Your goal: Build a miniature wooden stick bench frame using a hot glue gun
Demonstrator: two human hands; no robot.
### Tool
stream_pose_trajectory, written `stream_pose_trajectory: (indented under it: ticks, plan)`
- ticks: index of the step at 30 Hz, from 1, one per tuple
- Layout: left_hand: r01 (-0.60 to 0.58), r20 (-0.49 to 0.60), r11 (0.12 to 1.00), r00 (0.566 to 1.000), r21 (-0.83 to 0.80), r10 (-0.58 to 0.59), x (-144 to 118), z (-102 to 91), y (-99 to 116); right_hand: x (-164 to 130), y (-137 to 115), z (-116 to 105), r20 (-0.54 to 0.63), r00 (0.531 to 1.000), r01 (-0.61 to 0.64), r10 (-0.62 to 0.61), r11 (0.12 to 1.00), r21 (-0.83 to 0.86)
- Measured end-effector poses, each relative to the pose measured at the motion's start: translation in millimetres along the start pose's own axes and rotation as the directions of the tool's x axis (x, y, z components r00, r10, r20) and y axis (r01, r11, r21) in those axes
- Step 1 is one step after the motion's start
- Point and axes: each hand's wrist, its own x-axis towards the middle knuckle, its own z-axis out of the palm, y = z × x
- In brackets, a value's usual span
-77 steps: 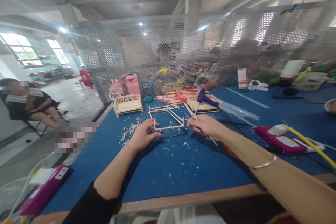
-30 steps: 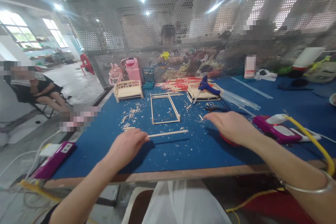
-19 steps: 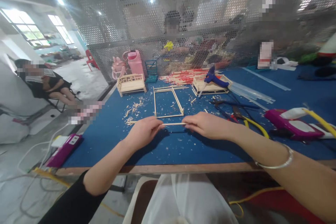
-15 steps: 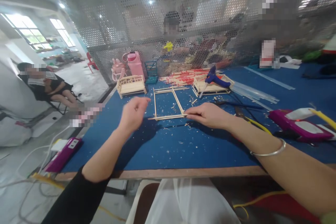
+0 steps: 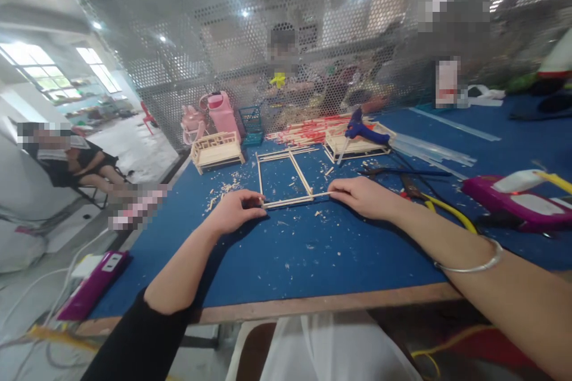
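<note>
A flat rectangular frame of thin wooden sticks point(image 5: 260, 175) lies on the blue table mat point(image 5: 313, 250). Against its near edge lies a loose wooden stick point(image 5: 297, 199). My left hand point(image 5: 235, 212) pinches that stick's left end at the frame's near left corner. My right hand point(image 5: 364, 196) pinches its right end, just past the frame's near right corner. Wood chips are scattered around the frame.
Two small wooden bench models point(image 5: 217, 151) point(image 5: 353, 146) stand behind the frame, a blue glue gun point(image 5: 364, 129) on the right one. Red-tipped sticks point(image 5: 308, 129), cutters point(image 5: 417, 190), a purple power strip point(image 5: 509, 202) and a perforated screen point(image 5: 313, 41) surround. A person sits far left point(image 5: 67, 161).
My left hand put the frame down, picked up a loose stick, let it go briefly, then came back to its left end. Both hands now hold the stick against the frame's near edge.
</note>
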Motion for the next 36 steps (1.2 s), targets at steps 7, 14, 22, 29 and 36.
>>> stream_pose_trajectory:
  ticks: [7,14,22,29,36]
  plan:
    - [0.029,-0.050,0.996,0.998,0.086,-0.025,5,2.0,2,2,0,3,-0.038,0.999,-0.028,0.027,0.999,-0.025]
    - [0.009,-0.029,0.990,1.000,0.140,-0.005,2,0.6,9,2,-1,6,-0.133,0.991,-0.023,0.010,0.995,-0.099]
    - [-0.014,-0.035,0.991,0.999,0.133,0.018,2,1.8,6,2,-1,7,-0.143,0.990,-0.019,0.011,0.998,-0.054]
    - [-0.005,-0.044,0.993,0.999,0.119,0.010,2,2.6,8,2,-2,9,-0.155,0.988,-0.038,0.024,0.995,-0.087]
    - [0.019,-0.042,0.989,0.999,0.148,-0.013,2,3.1,7,5,-6,11,-0.161,0.984,0.052,-0.076,0.988,-0.148]
